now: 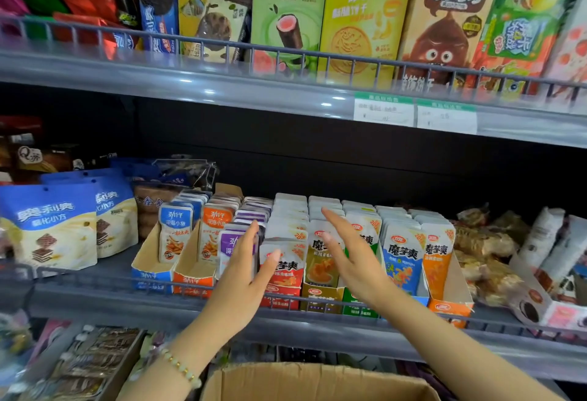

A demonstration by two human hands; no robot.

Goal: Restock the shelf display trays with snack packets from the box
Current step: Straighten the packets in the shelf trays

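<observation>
Cardboard, brown: open-topped box below the shelf, contents hidden. Printed card display trays look mostly full of upright foil snack packets; the left-end blue tray and orange tray show front gaps. Left hand and right hand: flat-fingered, empty, flanking the red row. Grey wire rail fronts the trays; headroom above looks ample.

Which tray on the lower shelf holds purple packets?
Third from the left: its purple packets show just behind the left hand, between the orange packets on one side and the red packets on the other. No other tray shows purple.
</observation>
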